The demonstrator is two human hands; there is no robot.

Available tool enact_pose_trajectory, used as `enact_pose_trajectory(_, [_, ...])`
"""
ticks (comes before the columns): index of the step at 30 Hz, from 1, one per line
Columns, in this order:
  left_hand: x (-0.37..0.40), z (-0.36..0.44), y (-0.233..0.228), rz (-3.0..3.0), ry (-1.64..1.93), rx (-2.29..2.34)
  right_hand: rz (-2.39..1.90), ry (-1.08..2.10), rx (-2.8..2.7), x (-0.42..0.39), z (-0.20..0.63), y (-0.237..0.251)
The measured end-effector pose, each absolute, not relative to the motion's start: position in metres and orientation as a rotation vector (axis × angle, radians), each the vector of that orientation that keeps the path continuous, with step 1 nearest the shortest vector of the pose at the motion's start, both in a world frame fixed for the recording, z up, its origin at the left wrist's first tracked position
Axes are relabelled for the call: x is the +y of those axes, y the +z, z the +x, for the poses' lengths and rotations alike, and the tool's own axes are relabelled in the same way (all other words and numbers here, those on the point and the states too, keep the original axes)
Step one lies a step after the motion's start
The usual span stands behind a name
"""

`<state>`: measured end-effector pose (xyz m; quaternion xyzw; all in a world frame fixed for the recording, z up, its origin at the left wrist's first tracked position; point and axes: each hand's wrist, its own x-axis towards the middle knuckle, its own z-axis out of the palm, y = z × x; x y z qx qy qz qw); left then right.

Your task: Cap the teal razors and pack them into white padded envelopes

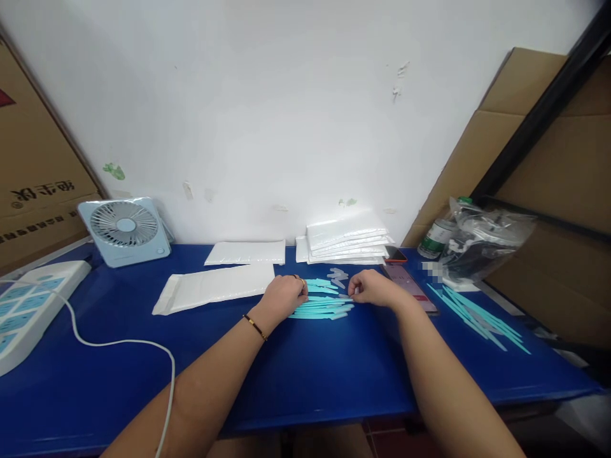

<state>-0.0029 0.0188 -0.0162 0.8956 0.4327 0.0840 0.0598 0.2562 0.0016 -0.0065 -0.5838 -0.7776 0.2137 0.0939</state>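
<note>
While both hands work the teal sticks (321, 305), loose clear caps (338, 275) could roll or scatter if brushed.
Left hand (284, 295) rests curled on the pile's left end; right hand (375, 289) pinches, fingers together, at its right end, what it grips too small to tell; the pile lies mid-desk (305, 375) between them.

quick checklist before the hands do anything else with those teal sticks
1. Left hand on the teal sticks: ok, resting on the pile's left end.
2. Right hand grip: cannot tell, fingertips pinched together at the pile's right end, item too small to make out.
3. Clear caps within reach: ok, loose just behind the pile.
4. White mailer close by: ok, flat to the left.
5. Phone clear of the wrist: not ok, right beside it.
</note>
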Motion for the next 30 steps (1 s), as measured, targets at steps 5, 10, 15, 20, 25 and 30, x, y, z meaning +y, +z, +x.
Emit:
enact_pose_trajectory(5, [0.021,-0.002,-0.02,2.659,0.285,1.303,-1.721,0.694,-2.316,0.002,0.255,-0.006])
enact_pose_trajectory(10, [0.023,-0.001,-0.023,2.626,0.336,1.256,-1.654,0.708,-2.301,0.005,0.249,-0.009])
enact_pose_trajectory(15, [0.023,0.0,-0.024,2.589,0.346,1.24,-1.578,0.772,-2.289,0.006,0.243,-0.013])
enact_pose_trajectory(20, [0.021,-0.004,-0.02,2.654,0.447,1.227,-1.586,0.625,-2.155,0.009,0.247,-0.017])
enact_pose_trajectory(25, [0.016,-0.005,-0.015,2.767,0.391,1.247,-1.618,0.338,-2.173,0.016,0.246,-0.026])
enact_pose_trajectory(30, [0.012,0.0,-0.02,2.86,0.266,1.23,-1.679,0.378,-2.174,0.017,0.254,-0.027])
